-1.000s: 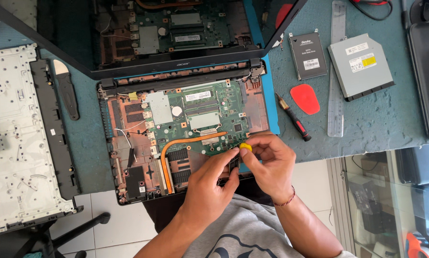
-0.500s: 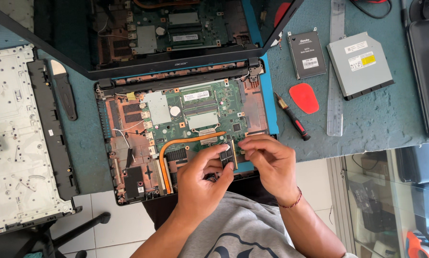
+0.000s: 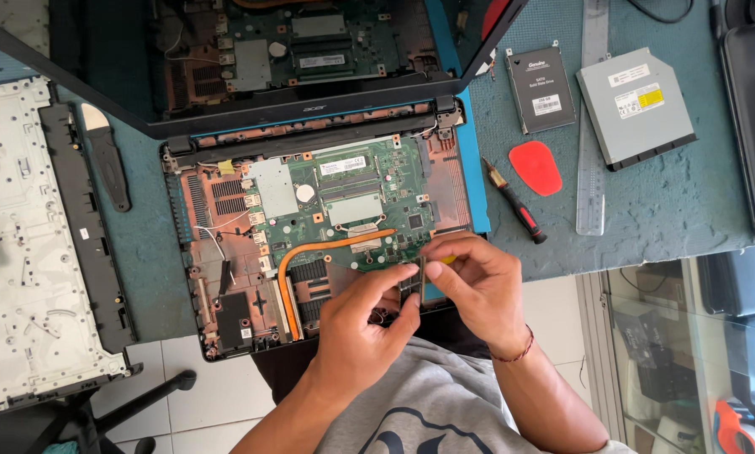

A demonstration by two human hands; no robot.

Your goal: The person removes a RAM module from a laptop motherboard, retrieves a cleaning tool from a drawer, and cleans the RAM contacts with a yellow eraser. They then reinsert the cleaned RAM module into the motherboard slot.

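Both hands have slid a bit nearer the front edge of the board since a moment ago, and the yellow bit between the fingers is barely showing now.

Big picture first: opened laptop base (image 3: pixel 226 277) sits on the teal mat (image 3: pixel 663 219) with its green motherboard (image 3: pixel 352 202) and copper heat pipe (image 3: pixel 289 277) exposed, and the removed keyboard panel (image 3: pixel 33 244) lies off to the left. Far right there's an optical drive (image 3: pixel 638 105), a slim drive (image 3: pixel 541 88), a metal ruler (image 3: pixel 592 126), a red pry pick (image 3: pixel 535 166) and a small screwdriver (image 3: pixel 516 206). Left hand (image 3: pixel 361 328) and right hand (image 3: pixel 478 294) are both pinched shut on a small dark part (image 3: pixel 413 282) at the near right corner of the board. Looks like the step is working that part at its spot; next move probably wants a steady, level grip and gentle pressure, can't tell if it's seated.
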